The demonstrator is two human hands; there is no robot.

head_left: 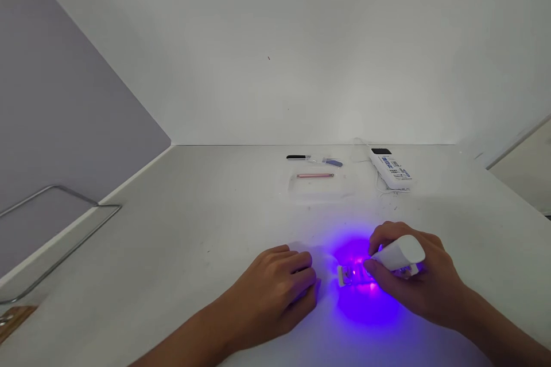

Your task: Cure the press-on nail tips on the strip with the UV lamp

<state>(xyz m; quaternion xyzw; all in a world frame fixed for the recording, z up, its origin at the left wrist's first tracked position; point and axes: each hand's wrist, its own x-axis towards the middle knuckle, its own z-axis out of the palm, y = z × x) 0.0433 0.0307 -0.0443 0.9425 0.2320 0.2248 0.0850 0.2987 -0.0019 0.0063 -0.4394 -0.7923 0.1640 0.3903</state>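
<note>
My right hand [426, 281] is closed around a white handheld UV lamp [398, 252], tilted over the table. Its violet light falls on a small clear piece with a white end [343, 276], which lies under the lamp and partly under my fingers. What lies directly beneath the lamp is hidden by glare and by my hand. To the left, my left hand [282, 289] rests on the table with its fingers curled in. The inside of that hand is hidden, so I cannot see whether anything is in it.
Behind my hands, a pink pen-like tool [315, 175] lies on a clear tray [321, 192]. Beyond it are a black-handled tool [297, 157] and a small bluish piece [333, 163]. A white power strip-like box [391, 169] with a cord sits right. A metal wire frame [64, 258] stands left.
</note>
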